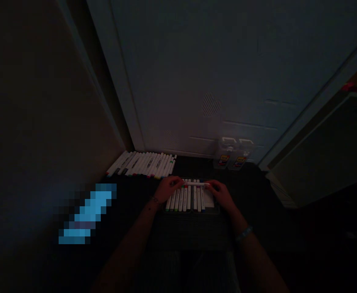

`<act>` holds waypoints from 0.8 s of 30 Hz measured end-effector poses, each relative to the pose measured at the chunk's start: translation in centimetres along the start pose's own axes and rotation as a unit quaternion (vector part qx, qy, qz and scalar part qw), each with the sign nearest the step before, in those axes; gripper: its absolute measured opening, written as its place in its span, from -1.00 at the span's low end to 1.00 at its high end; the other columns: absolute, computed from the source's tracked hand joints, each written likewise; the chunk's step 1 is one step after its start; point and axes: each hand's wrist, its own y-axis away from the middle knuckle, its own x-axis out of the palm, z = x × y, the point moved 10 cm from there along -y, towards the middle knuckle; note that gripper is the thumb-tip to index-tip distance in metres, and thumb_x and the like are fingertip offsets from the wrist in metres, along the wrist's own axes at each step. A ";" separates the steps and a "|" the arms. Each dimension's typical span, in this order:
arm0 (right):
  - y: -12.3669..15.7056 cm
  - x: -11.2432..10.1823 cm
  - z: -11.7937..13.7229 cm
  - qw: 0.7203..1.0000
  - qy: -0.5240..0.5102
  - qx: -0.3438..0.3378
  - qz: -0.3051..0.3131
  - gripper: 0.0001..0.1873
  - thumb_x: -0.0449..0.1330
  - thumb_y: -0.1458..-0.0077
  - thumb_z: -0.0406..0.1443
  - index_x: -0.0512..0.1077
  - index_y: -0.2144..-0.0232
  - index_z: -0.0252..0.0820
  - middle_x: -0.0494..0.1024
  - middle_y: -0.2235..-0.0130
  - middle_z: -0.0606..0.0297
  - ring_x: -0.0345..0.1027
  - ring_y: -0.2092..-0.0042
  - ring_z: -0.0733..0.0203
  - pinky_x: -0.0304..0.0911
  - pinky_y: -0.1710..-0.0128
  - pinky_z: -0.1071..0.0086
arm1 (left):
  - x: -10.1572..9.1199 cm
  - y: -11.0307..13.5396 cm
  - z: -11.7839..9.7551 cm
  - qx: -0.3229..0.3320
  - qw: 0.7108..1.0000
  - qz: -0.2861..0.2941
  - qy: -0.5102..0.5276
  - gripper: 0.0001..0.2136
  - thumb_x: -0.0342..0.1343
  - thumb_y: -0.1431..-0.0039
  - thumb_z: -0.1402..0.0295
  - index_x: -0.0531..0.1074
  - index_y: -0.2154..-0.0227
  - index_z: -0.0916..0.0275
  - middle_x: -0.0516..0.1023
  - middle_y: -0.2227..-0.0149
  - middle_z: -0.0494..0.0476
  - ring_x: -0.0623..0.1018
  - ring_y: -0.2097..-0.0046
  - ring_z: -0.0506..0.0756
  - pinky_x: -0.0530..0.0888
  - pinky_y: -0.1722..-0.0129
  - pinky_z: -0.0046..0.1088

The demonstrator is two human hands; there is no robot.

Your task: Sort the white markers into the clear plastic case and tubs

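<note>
Left hand (168, 188): fingers pinching the left end of a white marker (197, 184). Right hand (220, 192): fingers pinching its right end. Exact pad contact too dark to confirm. The marker lies crosswise, roughly level, above the upper part of an open case (191, 212).

Handling, my read: light, stiff barrel, probably smooth plastic, so it could roll or slip in a loose pinch. Not fragile; the cap joint looks like the weak spot under a pull or twist. Best hold: thumb and fingertip on the barrel, mid-length for balance, or both ends for control as here. Light squeeze should do.

Under it, cased markers (181, 199) stand side by side in two groups, coloured ends showing; pale patch (209, 199) at the case's right, can't make it out.

Further out on the dark counter (129, 199): row of loose markers (151, 163) behind and left, two clear boxes (239, 158) behind and right, pixelated blue patch (88, 213) at left.
</note>
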 end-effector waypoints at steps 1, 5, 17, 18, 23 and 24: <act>0.0 0.0 0.0 1.000 0.001 0.001 0.001 -0.72 0.08 -0.07 -0.13 0.46 0.24 -0.13 0.51 0.19 0.25 0.35 0.14 0.14 0.23 0.11 0.26 | 0.0 0.0 0.0 -0.003 1.000 0.000 -0.002 -0.71 -0.05 -0.13 0.17 0.47 0.41 0.26 0.49 0.48 0.02 0.41 0.39 0.01 0.28 0.39 -0.52; 0.0 0.0 0.2 1.000 0.003 -0.003 0.000 -0.72 0.07 -0.08 -0.12 0.46 0.26 -0.13 0.51 0.21 0.25 0.35 0.14 0.14 0.23 0.11 0.26 | 0.0 -0.1 0.1 -0.009 1.000 -0.002 -0.009 -0.69 -0.06 -0.13 0.16 0.46 0.47 0.26 0.47 0.51 0.00 0.41 0.40 0.01 0.29 0.39 -0.53; 0.0 0.0 0.6 1.000 0.023 -0.017 -0.002 -0.71 0.06 -0.10 -0.12 0.45 0.20 -0.07 0.50 0.16 0.27 0.32 0.11 0.14 0.19 0.09 0.25 | 0.2 -0.1 -0.1 0.005 0.999 0.002 -0.047 -0.64 -0.13 -0.16 0.15 0.39 0.56 0.26 0.40 0.55 -0.02 0.37 0.43 0.00 0.27 0.39 -0.53; 0.0 0.0 0.7 1.000 0.025 -0.017 -0.001 -0.72 0.07 -0.09 -0.13 0.45 0.20 -0.07 0.50 0.16 0.26 0.32 0.12 0.14 0.19 0.10 0.25 | 0.2 -0.1 -0.1 0.004 0.999 0.003 -0.051 -0.64 -0.13 -0.17 0.14 0.38 0.57 0.26 0.40 0.55 -0.02 0.37 0.43 0.00 0.27 0.39 -0.53; 0.1 0.4 1.2 0.998 0.045 -0.032 0.020 -0.73 0.16 -0.02 -0.16 0.46 0.21 -0.06 0.51 0.20 0.26 0.32 0.16 0.13 0.19 0.12 0.23 | 0.2 -0.1 0.1 0.003 0.999 -0.004 -0.053 -0.64 -0.13 -0.16 0.14 0.37 0.59 0.25 0.40 0.54 -0.01 0.37 0.42 0.00 0.27 0.39 -0.52; 0.1 0.4 1.2 0.998 0.049 -0.034 0.019 -0.73 0.16 -0.02 -0.16 0.47 0.21 -0.06 0.51 0.21 0.26 0.32 0.16 0.13 0.18 0.12 0.22 | 0.1 -0.1 0.2 0.002 0.999 -0.006 -0.050 -0.64 -0.13 -0.16 0.14 0.37 0.59 0.25 0.40 0.55 -0.01 0.37 0.42 0.00 0.27 0.39 -0.52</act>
